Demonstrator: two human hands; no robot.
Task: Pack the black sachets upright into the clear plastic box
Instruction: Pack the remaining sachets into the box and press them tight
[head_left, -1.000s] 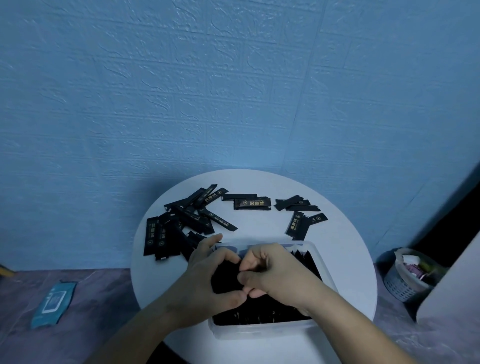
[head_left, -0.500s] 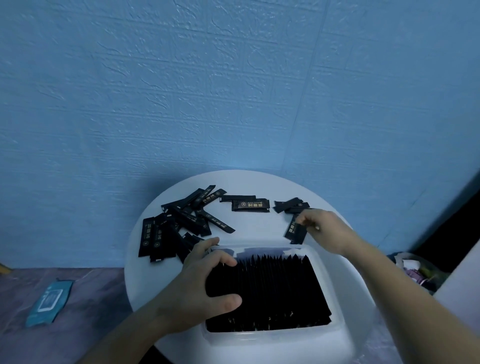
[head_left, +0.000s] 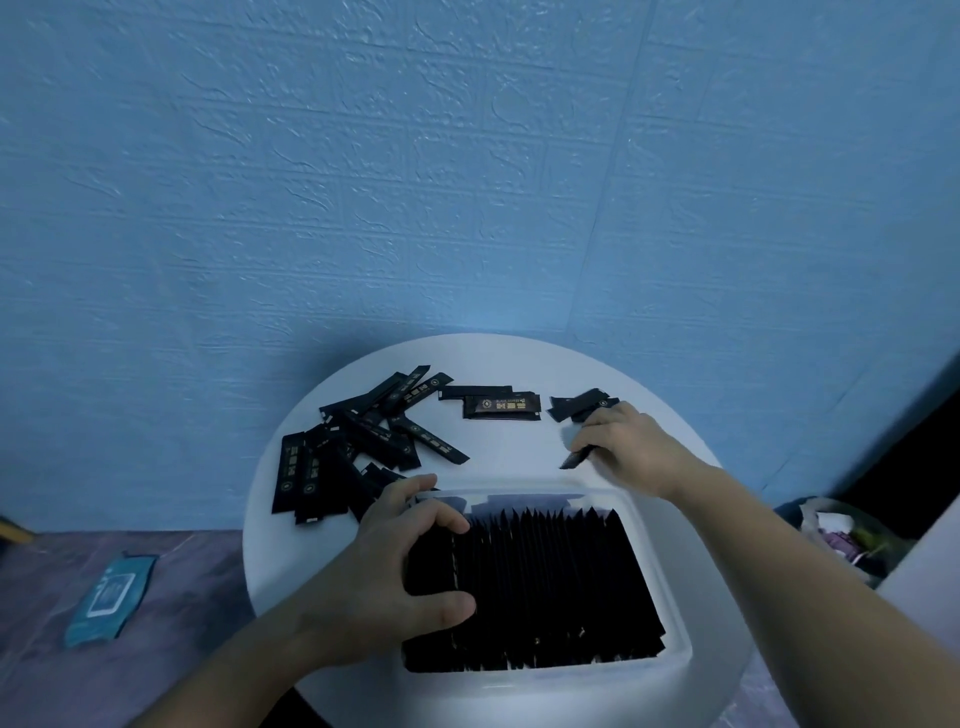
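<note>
Table (head_left: 498, 467). Round, white; stood against blue wall (head_left: 467, 156).

Box (head_left: 670, 660). Clear plastic; sat at 6 o'clock on table.

Packed sachets (head_left: 545, 587). Black; stood upright in box, ranged in a row from 9 to 3 o'clock.

Left hand (head_left: 395, 566). Reached in from 7 o'clock; gripped the 9 o'clock end of packed sachets, fingers curled over the tops, thumb on the near side.

Right hand (head_left: 628, 452). Placed at 1 o'clock on table, beyond box; pinched held sachet (head_left: 575, 459), blurred, outside box.

Loose sachets (head_left: 363, 441). Lay flat in an overlapping heap at 10 to 11 o'clock on table. Labelled pair (head_left: 501, 406) at 12 o'clock. Small cluster (head_left: 576, 405) at 1 o'clock, just beyond right hand.

Wipes pack (head_left: 111, 597). Lay on floor at 8 o'clock from table.

Basket (head_left: 841, 535). Stood on floor at 3 o'clock, partly hidden.
</note>
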